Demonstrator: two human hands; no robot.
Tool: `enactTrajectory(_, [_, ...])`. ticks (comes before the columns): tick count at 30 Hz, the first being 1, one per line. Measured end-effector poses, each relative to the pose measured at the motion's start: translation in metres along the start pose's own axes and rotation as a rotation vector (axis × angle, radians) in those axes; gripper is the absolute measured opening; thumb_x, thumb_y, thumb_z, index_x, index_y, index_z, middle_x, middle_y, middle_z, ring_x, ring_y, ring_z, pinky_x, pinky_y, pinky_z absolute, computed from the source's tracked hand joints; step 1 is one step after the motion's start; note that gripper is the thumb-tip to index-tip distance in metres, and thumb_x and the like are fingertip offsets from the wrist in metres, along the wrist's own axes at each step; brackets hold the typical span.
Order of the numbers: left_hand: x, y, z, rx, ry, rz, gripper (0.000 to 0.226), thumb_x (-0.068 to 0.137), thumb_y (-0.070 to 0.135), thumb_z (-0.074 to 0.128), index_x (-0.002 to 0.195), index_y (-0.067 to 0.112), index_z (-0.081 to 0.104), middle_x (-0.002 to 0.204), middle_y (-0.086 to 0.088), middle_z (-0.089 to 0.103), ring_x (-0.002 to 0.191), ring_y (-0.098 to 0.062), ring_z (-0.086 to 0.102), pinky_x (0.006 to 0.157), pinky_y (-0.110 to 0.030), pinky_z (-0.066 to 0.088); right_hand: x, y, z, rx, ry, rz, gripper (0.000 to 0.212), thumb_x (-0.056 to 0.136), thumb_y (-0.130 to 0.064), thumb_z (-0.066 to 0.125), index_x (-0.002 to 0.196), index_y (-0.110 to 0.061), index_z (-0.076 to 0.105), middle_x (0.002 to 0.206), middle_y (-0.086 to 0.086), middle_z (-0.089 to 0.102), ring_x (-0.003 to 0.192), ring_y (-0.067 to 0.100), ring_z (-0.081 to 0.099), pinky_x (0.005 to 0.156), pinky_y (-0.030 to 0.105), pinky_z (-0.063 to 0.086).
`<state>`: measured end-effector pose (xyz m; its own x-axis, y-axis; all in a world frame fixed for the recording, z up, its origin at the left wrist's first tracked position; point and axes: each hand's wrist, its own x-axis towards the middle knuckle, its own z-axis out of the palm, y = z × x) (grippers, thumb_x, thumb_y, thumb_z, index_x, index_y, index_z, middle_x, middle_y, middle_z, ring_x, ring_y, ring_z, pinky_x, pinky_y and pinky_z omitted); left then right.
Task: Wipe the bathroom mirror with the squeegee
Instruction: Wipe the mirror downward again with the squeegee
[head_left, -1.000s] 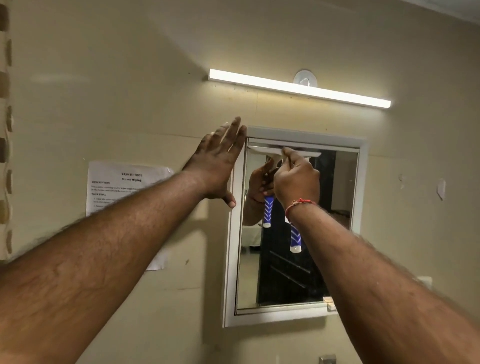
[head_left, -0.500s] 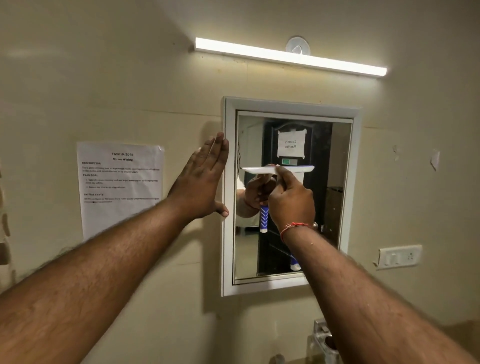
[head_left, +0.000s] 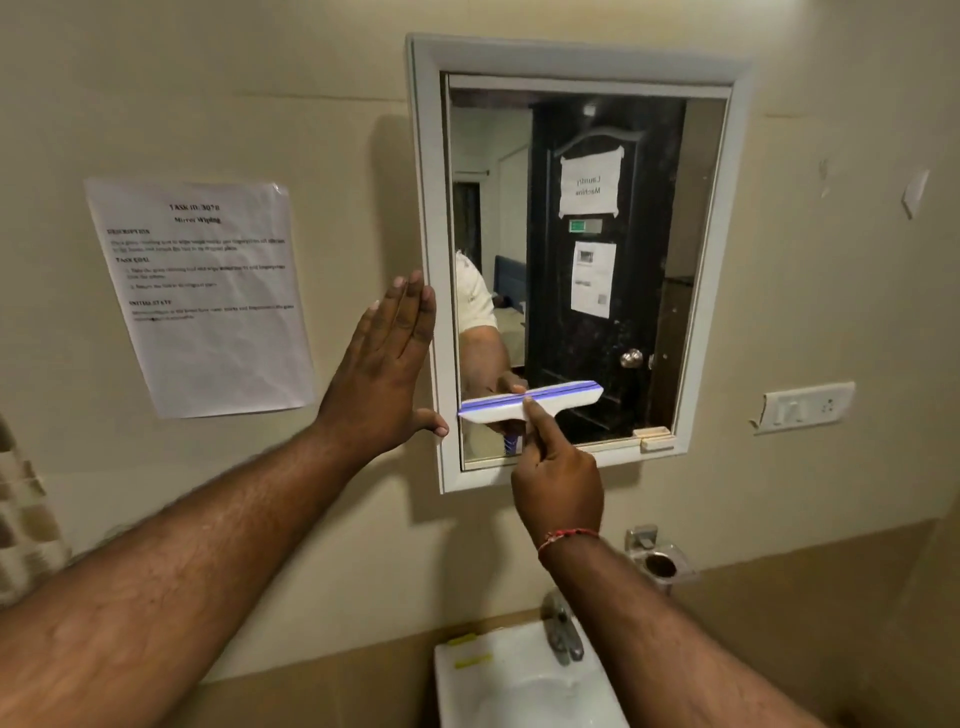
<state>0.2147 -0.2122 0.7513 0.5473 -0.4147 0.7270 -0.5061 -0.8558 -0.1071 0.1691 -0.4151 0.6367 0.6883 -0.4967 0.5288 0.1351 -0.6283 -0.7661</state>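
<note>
Squeegee blade on glass, low on the mirror.

My right hand (head_left: 558, 467) is clenched around the squeegee (head_left: 530, 404), index finger laid along its head; the blade sits level against the mirror (head_left: 597, 260) toward 7 o'clock of the glass. My left hand (head_left: 384, 374) is released, palm flat, fingertips touching the white frame (head_left: 428, 208) at 9 o'clock.

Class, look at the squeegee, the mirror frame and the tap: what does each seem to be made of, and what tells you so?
Squeegee: likely smooth white plastic; the blue strip along its top edge may be rubber.
Mirror frame: matte white, evenly coloured; painted wood or plastic, hard to tell.
Tap: probably metal, grey with dull glints.
</note>
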Motion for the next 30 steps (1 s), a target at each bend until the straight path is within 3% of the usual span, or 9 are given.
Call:
enactTrajectory(6, [-0.027,0.008,0.027,0.007,-0.048,-0.013,0.175,0.057,0.069,0.1,0.177,0.012,-0.014,0.187,-0.007,-0.02,0.174,-0.03,-0.015,0.142,-0.053,0.008,-0.008,0.012,0.005,-0.019,-0.006,0.032,0.053,0.099,-0.046,0.038,0.148,-0.064,0.046,0.075,0.003,0.071,0.068,0.028,0.067,0.063,0.043,0.058])
enactTrajectory(11, [-0.041,0.009,0.046,0.035,-0.041,-0.002,0.177,0.054,0.069,0.101,0.177,0.01,-0.01,0.187,-0.009,-0.016,0.175,-0.03,-0.011,0.142,-0.053,0.008,-0.03,0.047,0.013,-0.094,-0.046,0.082,0.05,0.105,-0.034,0.054,0.145,-0.064,0.054,0.082,0.006,0.075,0.075,0.032,0.07,0.065,0.039,0.054])
enactTrajectory(16, [-0.045,0.008,0.05,0.067,-0.032,0.02,0.176,0.055,0.07,0.1,0.177,0.009,-0.01,0.187,-0.011,-0.015,0.175,-0.032,-0.009,0.142,-0.054,0.008,-0.031,0.05,0.018,-0.088,-0.047,0.112,0.048,0.105,-0.034,0.055,0.144,-0.063,0.056,0.086,0.007,0.077,0.077,0.034,0.07,0.066,0.041,0.056])
enactTrajectory(18, [-0.045,0.009,0.05,0.087,-0.023,0.029,0.175,0.055,0.071,0.1,0.177,0.008,-0.008,0.187,-0.012,-0.015,0.175,-0.034,-0.008,0.141,-0.056,0.011,-0.033,0.048,0.015,-0.087,-0.072,0.139,0.048,0.105,-0.036,0.053,0.145,-0.063,0.054,0.09,0.003,0.078,0.078,0.028,0.071,0.067,0.038,0.055])
enactTrajectory(21, [-0.048,0.009,0.049,0.108,-0.008,0.046,0.171,0.057,0.073,0.099,0.177,0.005,-0.003,0.187,-0.016,-0.01,0.175,-0.037,-0.004,0.139,-0.062,0.018,-0.032,0.043,0.008,-0.065,-0.142,0.146,0.046,0.107,-0.041,0.051,0.149,-0.06,0.053,0.095,-0.011,0.074,0.079,0.006,0.067,0.066,0.026,0.055])
enactTrajectory(23, [-0.049,0.004,0.045,0.12,0.019,0.082,0.159,0.067,0.081,0.089,0.178,0.005,0.003,0.188,-0.017,-0.006,0.175,-0.039,0.0,0.137,-0.066,0.023,-0.025,0.036,-0.001,-0.063,-0.183,0.142,0.044,0.106,-0.045,0.049,0.148,-0.057,0.056,0.101,-0.013,0.075,0.086,0.005,0.069,0.068,0.02,0.053])
enactTrajectory(26, [-0.037,-0.006,0.027,0.153,0.12,0.14,0.129,0.087,0.085,0.06,0.178,0.006,0.013,0.188,-0.017,0.004,0.174,-0.039,0.01,0.134,-0.067,0.025,-0.004,0.017,-0.023,-0.061,-0.136,0.107,0.045,0.1,-0.052,0.045,0.142,-0.067,0.055,0.118,-0.007,0.08,0.103,0.018,0.075,0.086,0.033,0.059])
enactTrajectory(30, [0.016,-0.01,-0.018,0.135,0.23,0.112,0.103,0.1,0.069,0.046,0.178,0.01,0.015,0.188,-0.013,0.006,0.175,-0.034,0.012,0.138,-0.058,0.017,0.046,-0.032,-0.068,-0.009,-0.032,-0.031,0.04,0.106,-0.053,0.047,0.143,-0.066,0.054,0.106,-0.01,0.081,0.093,0.015,0.076,0.082,0.037,0.063])
